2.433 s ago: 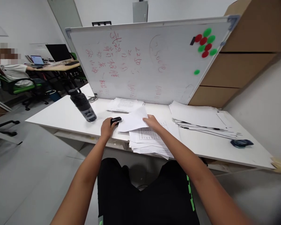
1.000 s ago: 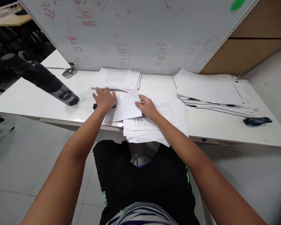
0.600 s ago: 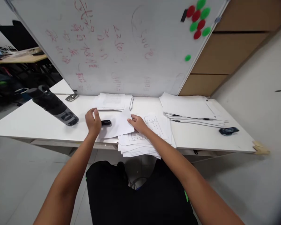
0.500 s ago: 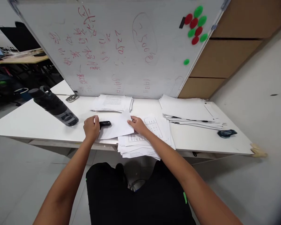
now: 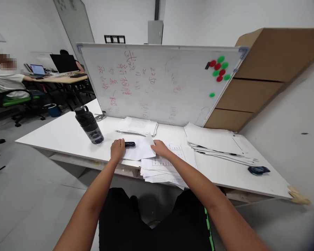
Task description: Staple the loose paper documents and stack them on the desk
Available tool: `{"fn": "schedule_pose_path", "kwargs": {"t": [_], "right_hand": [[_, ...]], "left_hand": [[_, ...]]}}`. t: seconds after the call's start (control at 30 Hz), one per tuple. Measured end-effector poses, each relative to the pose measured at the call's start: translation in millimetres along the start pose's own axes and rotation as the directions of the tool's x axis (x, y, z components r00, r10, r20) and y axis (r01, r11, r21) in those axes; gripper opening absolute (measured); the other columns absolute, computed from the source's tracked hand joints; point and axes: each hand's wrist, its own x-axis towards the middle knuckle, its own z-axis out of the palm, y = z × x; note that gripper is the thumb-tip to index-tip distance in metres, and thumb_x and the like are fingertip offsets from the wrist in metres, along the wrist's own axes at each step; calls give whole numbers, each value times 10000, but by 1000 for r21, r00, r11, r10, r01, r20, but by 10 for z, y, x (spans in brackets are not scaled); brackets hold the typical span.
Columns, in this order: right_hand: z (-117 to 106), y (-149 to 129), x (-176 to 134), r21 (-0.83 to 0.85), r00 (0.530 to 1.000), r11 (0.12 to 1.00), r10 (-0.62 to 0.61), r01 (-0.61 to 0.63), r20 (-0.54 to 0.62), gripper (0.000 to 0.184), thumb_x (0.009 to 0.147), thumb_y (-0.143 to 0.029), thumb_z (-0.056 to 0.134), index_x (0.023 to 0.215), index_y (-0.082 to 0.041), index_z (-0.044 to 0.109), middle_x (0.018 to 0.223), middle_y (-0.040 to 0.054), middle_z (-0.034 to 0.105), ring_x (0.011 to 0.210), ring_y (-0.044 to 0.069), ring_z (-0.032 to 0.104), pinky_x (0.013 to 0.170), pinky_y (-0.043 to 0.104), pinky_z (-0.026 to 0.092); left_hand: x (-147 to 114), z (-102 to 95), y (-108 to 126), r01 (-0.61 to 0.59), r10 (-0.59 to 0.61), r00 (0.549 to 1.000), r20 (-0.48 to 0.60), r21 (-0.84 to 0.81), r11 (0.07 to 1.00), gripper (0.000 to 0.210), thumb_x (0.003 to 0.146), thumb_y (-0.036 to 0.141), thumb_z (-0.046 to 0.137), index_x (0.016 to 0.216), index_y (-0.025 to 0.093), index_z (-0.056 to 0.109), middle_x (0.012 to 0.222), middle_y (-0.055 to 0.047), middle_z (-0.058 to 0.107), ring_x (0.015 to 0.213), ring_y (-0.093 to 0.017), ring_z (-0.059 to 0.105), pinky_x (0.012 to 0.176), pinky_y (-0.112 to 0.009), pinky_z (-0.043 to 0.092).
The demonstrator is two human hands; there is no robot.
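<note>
My left hand [image 5: 117, 150] is closed around a black stapler [image 5: 130, 144], whose rounded end sticks out to the right over a white sheet [image 5: 137, 153]. The sheet's left edge runs under that hand. At the sheet's right side my right hand [image 5: 161, 148] pinches it between thumb and fingers, and the corner there is lifted. Beneath my right hand and forearm lies a loose pile of printed sheets [image 5: 159, 174], which overhangs the desk's front edge. Whether the stapler's jaws touch the paper is hidden by my left hand.
A dark bottle [image 5: 90, 127] stands left of my hands. Paper stacks lie behind [image 5: 136, 124] and to the right [image 5: 214, 141]. Near the right end is a dark blue object [image 5: 258, 170]. A whiteboard [image 5: 159, 94] and cardboard boxes [image 5: 251, 94] stand behind. A person sits far left.
My view has tilted up, so more of the room shows and the desk things sit lower and farther right. Both hands keep the same hold on the stapler and the sheet.
</note>
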Motion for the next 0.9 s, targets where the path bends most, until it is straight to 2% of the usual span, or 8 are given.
{"fn": "schedule_pose_path", "kwargs": {"t": [0.1,0.2,0.3,0.37,0.5,0.63,0.73,0.9], "right_hand": [[-225,-236,-27,-61,999,998,-10,7,-46,56,710,-155,568,668,-187,587,693,53,633,633,199,582,581,281,386],[-547,-406,-180,-84,996,996,-42,34,-84,66,724,-196,559,679,-187,606,653,38,621,609,190,571,584,280,374],[-841,-383,-415,23,972,989,-138,145,-190,183,797,-317,543,787,-185,670,745,35,667,665,196,586,605,284,393],[-942,-226,-550,154,949,962,-182,227,-259,280,829,-418,547,898,-183,685,830,33,689,723,199,600,633,286,417],[-887,284,-701,345,947,922,-63,176,-313,405,786,-544,603,903,-159,651,794,34,667,719,193,582,636,290,439],[-749,655,-811,357,920,924,17,134,-391,409,787,-576,593,860,-177,639,740,23,643,701,189,564,617,285,435],[-701,733,-883,306,902,944,24,121,-431,414,790,-594,577,821,-186,634,692,16,622,648,178,533,576,277,414],[-651,749,-922,284,911,953,25,102,-411,432,792,-611,564,817,-187,640,668,9,618,622,176,530,563,277,415]], "left_hand": [[-17,-8,-21,2,-2,1000,-15,-43,999,435,995,406,230,901,203,604,989,-165,655,1002,-308,588,862,-420,422],[-27,-9,-40,-5,3,1000,-25,-84,996,406,988,403,247,906,214,597,981,-147,662,981,-304,591,839,-413,422],[-32,-5,-52,2,-4,1000,-24,-83,997,408,986,417,249,886,218,592,968,-140,664,948,-302,595,800,-407,420],[-29,4,-60,2,-4,1000,-28,-62,998,420,988,427,244,878,214,589,960,-141,662,941,-303,596,788,-406,418],[-11,41,-79,0,-1,999,-50,-12,1000,422,989,425,248,903,201,595,980,-151,659,955,-305,598,796,-404,415],[1,62,-82,8,-8,999,-48,17,1000,423,993,420,246,901,200,596,978,-150,660,952,-304,603,799,-403,416],[-3,52,-66,7,-6,999,-45,28,1000,434,996,427,235,892,203,592,971,-149,658,952,-304,603,790,-401,416],[-12,30,-43,17,-16,999,-45,33,999,443,999,425,222,872,209,587,957,-146,657,945,-301,600,777,-397,411]]}}
